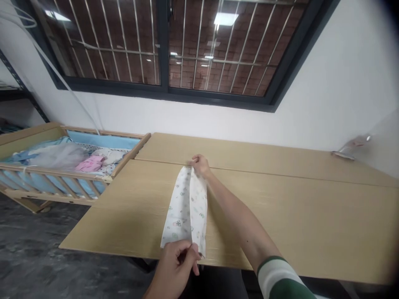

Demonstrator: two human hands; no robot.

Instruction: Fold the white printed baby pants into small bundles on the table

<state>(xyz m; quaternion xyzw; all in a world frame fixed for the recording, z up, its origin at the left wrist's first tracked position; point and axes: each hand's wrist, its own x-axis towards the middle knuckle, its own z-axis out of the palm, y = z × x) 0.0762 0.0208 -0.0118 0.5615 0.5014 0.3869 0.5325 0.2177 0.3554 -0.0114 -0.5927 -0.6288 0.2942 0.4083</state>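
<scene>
A small white printed cloth (185, 207), a baby garment or folded fabric, lies stretched lengthwise on the light wooden table (296, 207). My right hand (200, 164) pinches its far end near the table's middle seam. My left hand (174, 268) pinches its near end at the table's front edge. Both hands are closed on the cloth, holding it taut between them.
A wooden baby crib (59, 174) with blue lining and pink and white clothes stands against the table's left side. A barred window (162, 45) fills the wall behind. A small shiny object (346, 151) lies at the far right of the table.
</scene>
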